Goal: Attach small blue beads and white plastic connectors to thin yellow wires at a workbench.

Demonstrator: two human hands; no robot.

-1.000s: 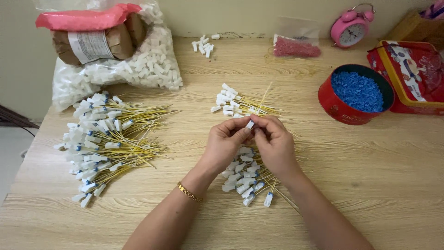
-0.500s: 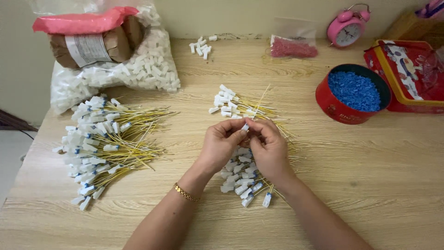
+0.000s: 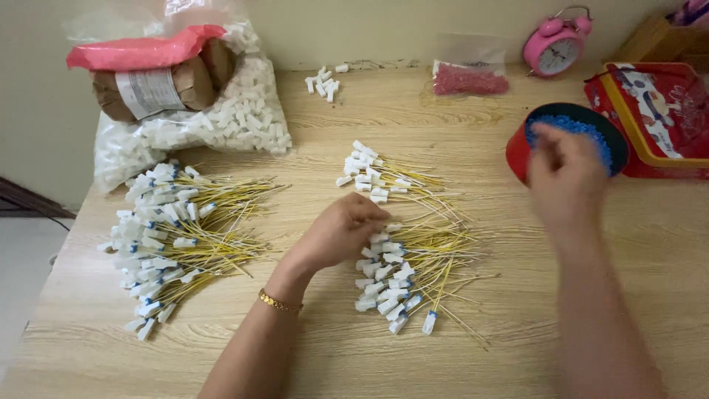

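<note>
Yellow-wired connectors: two piles [image 3: 402, 258] [image 3: 177, 236], one red tub [image 3: 517, 151].

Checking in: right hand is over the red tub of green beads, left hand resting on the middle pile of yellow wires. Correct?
Not quite: the beads in the red tub are blue, not green, as the head view shows. The rest holds: the right hand is over that tub and the left hand rests on the middle pile of yellow wires.

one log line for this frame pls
left hand: on middle pile of yellow wires | right hand: blurred, over red tin of blue beads | grip: unclear
</note>
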